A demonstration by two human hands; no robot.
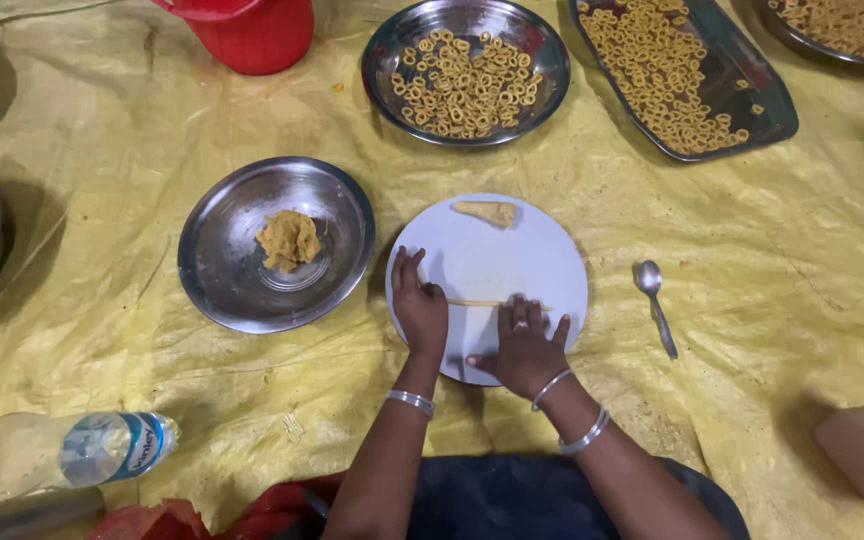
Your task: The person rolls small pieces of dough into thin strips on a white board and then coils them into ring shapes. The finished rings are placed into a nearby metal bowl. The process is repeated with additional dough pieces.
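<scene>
Both hands lie flat, palms down, on the round white plastic board point(487, 265), which sits on the yellow plastic floor sheet point(752, 280) directly in front of the seated person, within easy reach. The left hand point(419, 305) and right hand point(527, 345) press side by side on a thin rope of yellow-brown dough point(474, 302), fingers extended; neither grip closes around it, the dough being pinned beneath open palms, seemingly for rolling. A spare tapered wedge of dough point(487, 212) rests at the board's far edge, clear of the hands. The round steel plate holding a dough lump point(222, 270) stands just left of the board, near the left hand. A steel spoon point(655, 300) lies to the right. A steel bowl of formed dough rings point(542, 45) and a steel tray of rings point(767, 95) sit beyond, well apart from the working surface.
</scene>
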